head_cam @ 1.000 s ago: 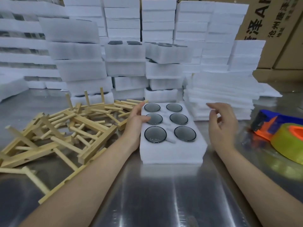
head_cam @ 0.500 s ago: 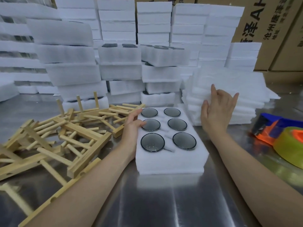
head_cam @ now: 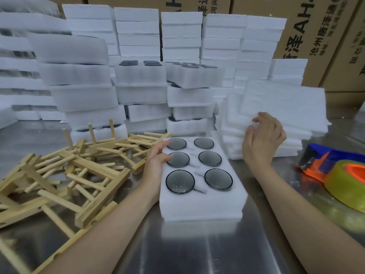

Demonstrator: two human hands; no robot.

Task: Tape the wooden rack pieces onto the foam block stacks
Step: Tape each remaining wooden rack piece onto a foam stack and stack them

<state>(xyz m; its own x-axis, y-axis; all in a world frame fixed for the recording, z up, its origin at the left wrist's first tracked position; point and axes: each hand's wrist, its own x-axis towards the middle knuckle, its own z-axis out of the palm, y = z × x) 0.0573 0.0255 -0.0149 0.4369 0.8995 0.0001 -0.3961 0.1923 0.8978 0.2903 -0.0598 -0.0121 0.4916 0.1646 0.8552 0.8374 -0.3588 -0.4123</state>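
Note:
A white foam block [head_cam: 199, 206] with several round dark glass pieces set in its holes lies on the steel table in front of me. My left hand [head_cam: 157, 159] rests on its left edge, fingers laid flat over the foam. My right hand [head_cam: 263, 139] pinches the near edge of a thin white foam sheet [head_cam: 284, 101], which is lifted and tilted up off a pile of such sheets [head_cam: 256, 143]. A heap of wooden rack pieces [head_cam: 65, 175] lies to the left of the block.
A tape dispenser [head_cam: 325, 161] with a yellow-green tape roll [head_cam: 347, 186] lies at the right. Stacks of foam blocks [head_cam: 138, 84] fill the back of the table. Cardboard boxes [head_cam: 316, 36] stand behind them. The steel table [head_cam: 197, 250] shows bare near me.
My right hand reached back to the sheet pile and lifted the top foam sheet by its edge. My left hand stayed on the block.

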